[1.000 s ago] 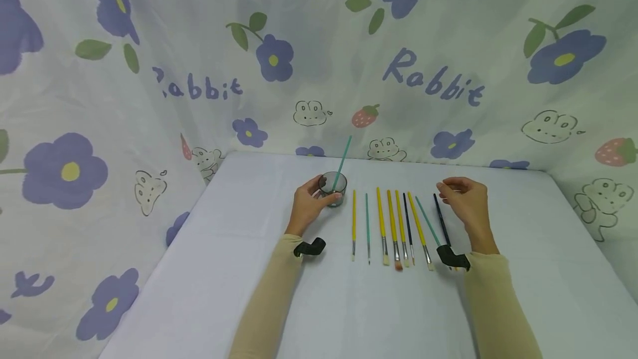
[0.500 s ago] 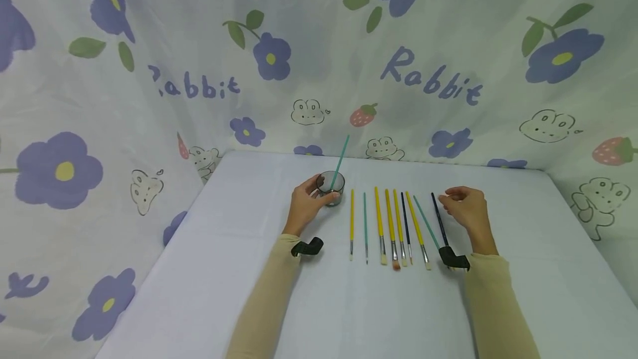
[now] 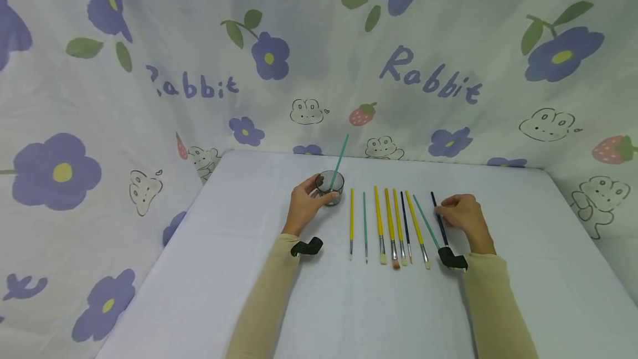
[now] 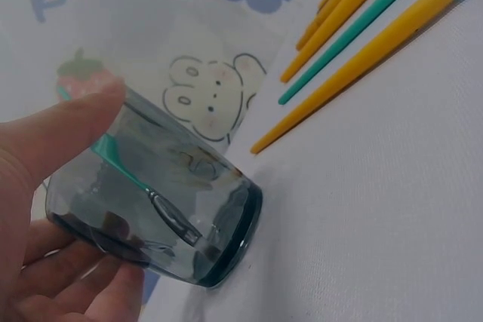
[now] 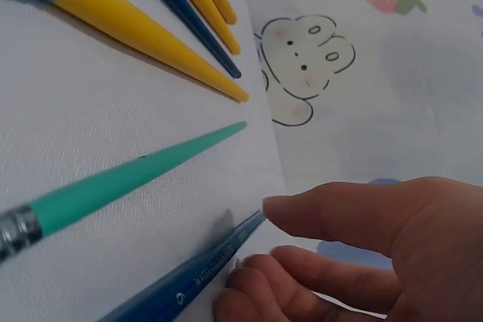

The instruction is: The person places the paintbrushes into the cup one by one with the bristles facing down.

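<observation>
Dark-blue paintbrush point(image 5: 183, 292) is lying rightmost on the bench point(image 3: 528, 226), the right hand point(image 3: 461, 216) bracketing its handle, pinch unclear; the left hand point(image 3: 305, 205) is grasping a grey glass tumbler point(image 4: 173, 167). Bench room is extending toward the right edge.

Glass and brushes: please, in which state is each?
Glass: held in the left hand, one brush inside
Teal brush in it: leaning, bristles down
Eight brushes in row: lying, handle ends pointing away
Dark blue brush by the right hand: bristle end hidden, grip unclear
</observation>
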Tool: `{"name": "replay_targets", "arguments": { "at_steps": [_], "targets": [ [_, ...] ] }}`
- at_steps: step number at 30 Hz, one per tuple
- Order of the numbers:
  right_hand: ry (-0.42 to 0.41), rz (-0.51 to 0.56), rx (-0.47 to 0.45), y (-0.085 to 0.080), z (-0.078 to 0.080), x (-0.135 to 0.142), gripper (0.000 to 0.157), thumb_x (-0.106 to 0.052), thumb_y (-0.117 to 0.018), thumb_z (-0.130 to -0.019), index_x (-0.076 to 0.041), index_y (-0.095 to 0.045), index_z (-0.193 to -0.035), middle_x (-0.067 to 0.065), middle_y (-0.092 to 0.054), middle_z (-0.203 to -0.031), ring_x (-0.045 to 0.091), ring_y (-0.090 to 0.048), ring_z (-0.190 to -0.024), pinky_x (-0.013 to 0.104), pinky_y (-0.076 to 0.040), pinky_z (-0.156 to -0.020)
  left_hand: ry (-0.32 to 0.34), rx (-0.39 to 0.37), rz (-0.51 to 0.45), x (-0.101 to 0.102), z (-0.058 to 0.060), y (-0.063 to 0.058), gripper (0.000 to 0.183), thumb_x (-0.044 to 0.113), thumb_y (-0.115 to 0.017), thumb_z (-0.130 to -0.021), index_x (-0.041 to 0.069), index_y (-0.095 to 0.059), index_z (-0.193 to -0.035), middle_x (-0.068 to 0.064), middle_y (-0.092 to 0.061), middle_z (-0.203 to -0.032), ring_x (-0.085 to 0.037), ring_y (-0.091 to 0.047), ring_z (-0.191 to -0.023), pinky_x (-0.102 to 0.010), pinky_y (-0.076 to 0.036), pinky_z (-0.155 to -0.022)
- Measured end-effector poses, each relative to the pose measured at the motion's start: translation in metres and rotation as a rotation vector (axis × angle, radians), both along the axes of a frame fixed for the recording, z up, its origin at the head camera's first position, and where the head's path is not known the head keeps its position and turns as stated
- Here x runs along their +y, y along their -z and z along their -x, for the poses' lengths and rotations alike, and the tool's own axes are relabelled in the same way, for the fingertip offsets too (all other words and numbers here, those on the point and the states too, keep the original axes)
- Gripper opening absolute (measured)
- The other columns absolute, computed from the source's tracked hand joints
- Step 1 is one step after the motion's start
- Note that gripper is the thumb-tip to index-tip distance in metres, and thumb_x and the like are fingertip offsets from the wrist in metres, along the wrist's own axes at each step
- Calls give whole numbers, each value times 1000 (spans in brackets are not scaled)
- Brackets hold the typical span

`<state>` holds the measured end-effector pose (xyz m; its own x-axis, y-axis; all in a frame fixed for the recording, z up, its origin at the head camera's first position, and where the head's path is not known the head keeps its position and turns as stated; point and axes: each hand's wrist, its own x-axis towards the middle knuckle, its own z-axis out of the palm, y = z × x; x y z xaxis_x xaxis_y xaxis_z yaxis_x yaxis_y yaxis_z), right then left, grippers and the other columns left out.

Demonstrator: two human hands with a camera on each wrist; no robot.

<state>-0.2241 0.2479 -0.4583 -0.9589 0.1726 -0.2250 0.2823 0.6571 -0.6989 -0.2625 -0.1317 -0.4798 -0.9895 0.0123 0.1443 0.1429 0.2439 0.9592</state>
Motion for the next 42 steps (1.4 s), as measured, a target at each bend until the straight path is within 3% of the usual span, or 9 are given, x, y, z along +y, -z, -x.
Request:
{"name": "replay_targets", "arguments": {
  "at_steps": [14,25,35,42],
  "targets": [
    [-74,-67,-92,-5,-6,1,32,-17,-69,-85,8,-66,-105,15,-70,-84,14,-64,-65,24,-53,-57,-5,-20,-4,1,0,1,87,39,-87,-73,4,-50,-143,-14,-57,-141,-25,-52,-136,-38,-46,-113],
    [-100,-206,-139,-8,-9,-4,29,-27,-70,-84,1,-67,-91,8,-64,-72,19,-58,-64,27,-45,-51,-4,-4,1,2,0,0,84,39,-87,-73,8,-51,-143,-13,-57,-142,-25,-53,-135,-37,-47,-112],
    [-146,-148,-147,-7,-3,3,38,-27,-68,-85,7,-68,-103,7,-70,-71,15,-63,-62,25,-51,-55,10,-39,-10,-1,1,-2,84,34,-87,-75,8,-49,-145,-14,-55,-144,-24,-51,-137,-37,-45,-114],
    [-139,-35,-133,-6,0,7,41,-25,-66,-88,10,-66,-108,8,-70,-77,13,-64,-65,25,-57,-59,31,-66,1,1,-8,-20,80,23,-84,-79,0,-45,-145,-20,-52,-145,-30,-48,-139,-42,-43,-116]
  ]
}}
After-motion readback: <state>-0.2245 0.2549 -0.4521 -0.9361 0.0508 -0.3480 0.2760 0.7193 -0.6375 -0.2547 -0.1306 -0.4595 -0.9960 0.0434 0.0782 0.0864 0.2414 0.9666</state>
